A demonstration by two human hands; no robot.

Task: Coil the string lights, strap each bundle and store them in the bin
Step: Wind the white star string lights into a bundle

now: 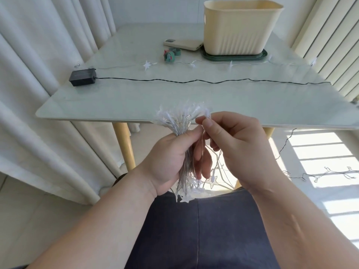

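Observation:
My left hand (171,162) grips a coiled bundle of clear-wired star string lights (180,117), held in front of the table's near edge above my lap. My right hand (239,140) pinches one light of that string at the bundle's top right, with loose wire and stars (211,181) trailing down between my hands. A second, dark-wired string (194,81) runs across the table from a black battery box (82,77). More clear wire with stars (147,65) lies farther back. Green straps (171,54) lie near the cream bin (239,30).
The bin stands on a dark green lid (264,56) at the back right, with a cream power bank (183,44) beside it. The pale table (116,105) has wooden legs. Curtains hang left and right. The dark wire trails onto the floor (330,171) at right.

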